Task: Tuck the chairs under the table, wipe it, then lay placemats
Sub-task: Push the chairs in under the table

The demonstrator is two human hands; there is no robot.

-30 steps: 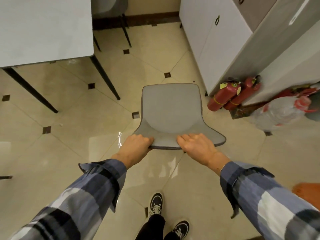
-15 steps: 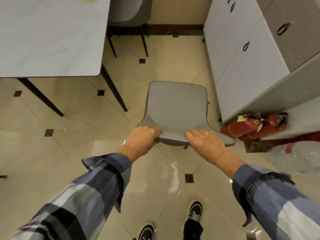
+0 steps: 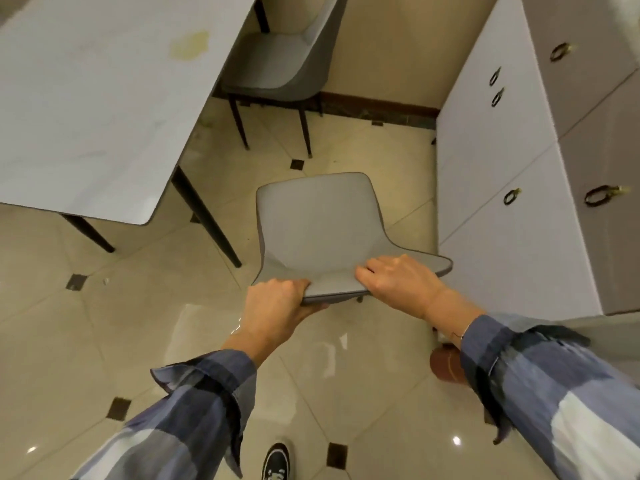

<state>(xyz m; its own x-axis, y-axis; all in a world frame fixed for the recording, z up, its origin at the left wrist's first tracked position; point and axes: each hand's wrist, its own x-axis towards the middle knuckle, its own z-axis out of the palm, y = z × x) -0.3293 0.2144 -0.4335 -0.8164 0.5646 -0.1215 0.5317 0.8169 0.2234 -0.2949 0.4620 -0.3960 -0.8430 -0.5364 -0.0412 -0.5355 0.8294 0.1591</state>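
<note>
Both hands, the left hand and the right hand, are gripping the backrest of the grey chair, which is standing on open floor tiles between the tabletop and the white cabinet. The cabinet front is lying just beside the chair's right edge, leaving only a narrow strip there. To the chair's left, a black table leg is slanting down near the seat. Ahead, a second grey chair is sitting against the wall, its legs bounding a free stretch of tile before the seat. A brown round object is sitting on the floor under the right forearm.
</note>
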